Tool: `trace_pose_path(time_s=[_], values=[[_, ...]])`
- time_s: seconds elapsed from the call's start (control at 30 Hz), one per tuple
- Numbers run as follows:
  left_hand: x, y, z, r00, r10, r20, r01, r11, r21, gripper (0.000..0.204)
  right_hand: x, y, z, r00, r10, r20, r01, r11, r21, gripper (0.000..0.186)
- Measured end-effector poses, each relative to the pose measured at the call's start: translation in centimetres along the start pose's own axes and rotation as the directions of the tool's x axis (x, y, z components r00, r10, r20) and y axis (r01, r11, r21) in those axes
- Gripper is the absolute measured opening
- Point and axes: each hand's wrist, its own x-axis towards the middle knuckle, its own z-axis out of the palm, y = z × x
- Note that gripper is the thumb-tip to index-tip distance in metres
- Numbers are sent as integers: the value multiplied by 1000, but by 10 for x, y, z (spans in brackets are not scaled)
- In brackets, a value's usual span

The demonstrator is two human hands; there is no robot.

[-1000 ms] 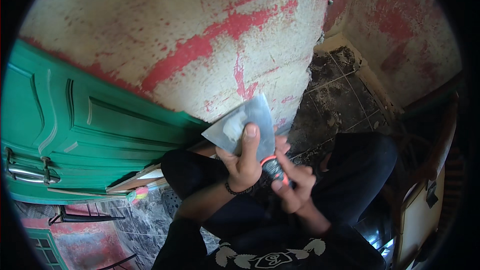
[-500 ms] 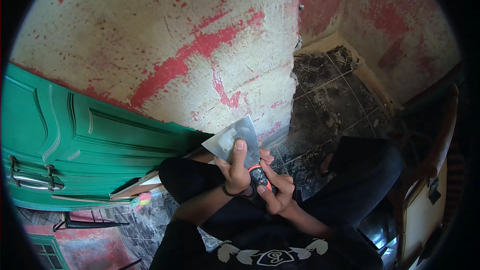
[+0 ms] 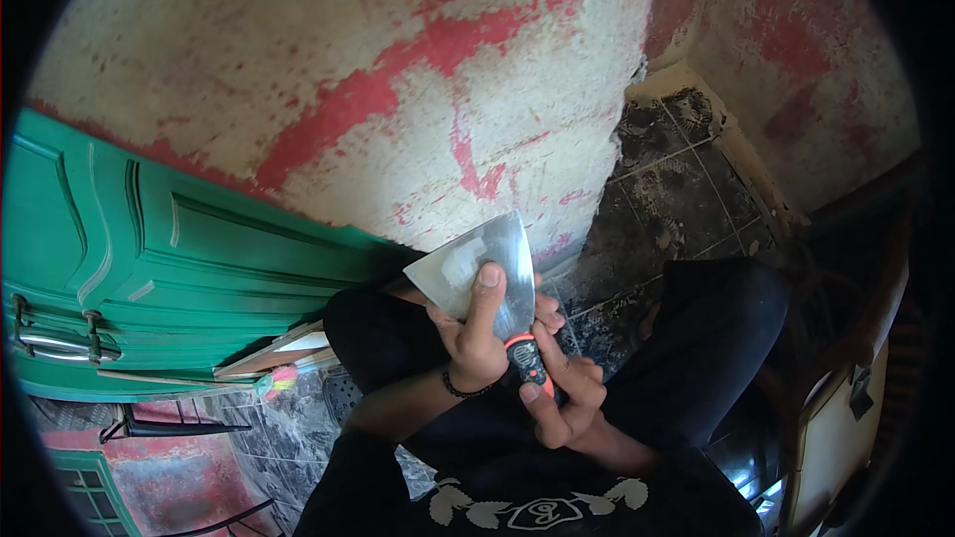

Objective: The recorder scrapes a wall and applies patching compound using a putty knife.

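A putty knife (image 3: pixel 468 264) with a wide metal blade and a black-and-orange handle lies between my two hands, its blade tilted up toward the wall. My left hand (image 3: pixel 477 338) grips the blade, the thumb pressed flat on its upper face and the fingertips showing past its right edge. My right hand (image 3: pixel 570 400) is closed around the handle, thumb on top. A pale smear marks part of the blade. Just beyond the blade stands the scraped wall (image 3: pixel 338 169), off-white with patches of red paint.
A green panelled door (image 3: pixel 199 259) with a metal handle (image 3: pixel 70 343) is at the left. Dark, dusty floor tiles (image 3: pixel 686 189) run to the back right corner. My bent legs (image 3: pixel 711 338) frame my hands. A wooden chair (image 3: pixel 846 418) stands at the right.
The view has shifted, so the wall and its red patches sit farther right. The blade has turned slightly more upright and nearer to me; both hands keep their hold.
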Motion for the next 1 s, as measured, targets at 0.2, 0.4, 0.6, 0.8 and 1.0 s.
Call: trace_pose_path(time_s=[0.2,0.4,0.6,0.8,1.0], values=[[4,-9,2,997,72,-22,-72,997,5,35,-3,16,6,999,0,-43,1,999,32,57],[0,6,5,999,25,24,-24,999,-29,40,-10,1,8,993,99,-57,-100,995,-12,66],[0,-3,2,999,38,27,-37,998,-57,41,-9,8,2,995,95,-23,-95,995,29,61],[-1,-4,5,999,45,12,-44,997,-65,40,-8,9,1,998,51,-39,-51,999,16,60],[3,-4,3,1000,28,12,-28,999,-44,41,-8,8,6,992,109,-69,-108,994,27,60]])
